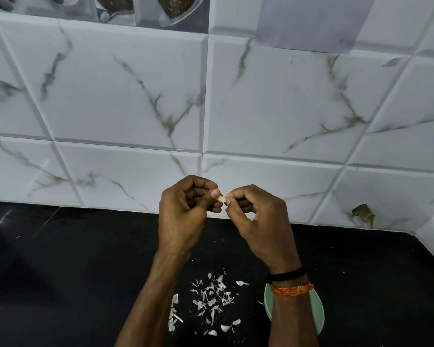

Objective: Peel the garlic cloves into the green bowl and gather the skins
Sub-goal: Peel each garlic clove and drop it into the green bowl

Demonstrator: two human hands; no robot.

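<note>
Green bowl (317,306) half hidden under right wrist; skins (212,299) beside; both hands' fingers (214,194) pinch clove (221,199).

Home kitchen: black stone counter (60,271) w/ marble-look tiled backsplash (110,83), garlic skins (212,296).

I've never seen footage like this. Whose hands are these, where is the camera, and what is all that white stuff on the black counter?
There is no machine here: a person wears one wide-angle camera on the head, looking forward and down, so you see their own arms reaching out. The left hand and the right hand are raised in front of a marbled tile wall, and together they pinch a small pale garlic clove between the fingertips. Below, on the black counter, lie scattered white garlic skins. The green bowl sits under the right forearm, mostly hidden, so its contents cannot be seen. The right wrist wears a black and an orange band.
</note>
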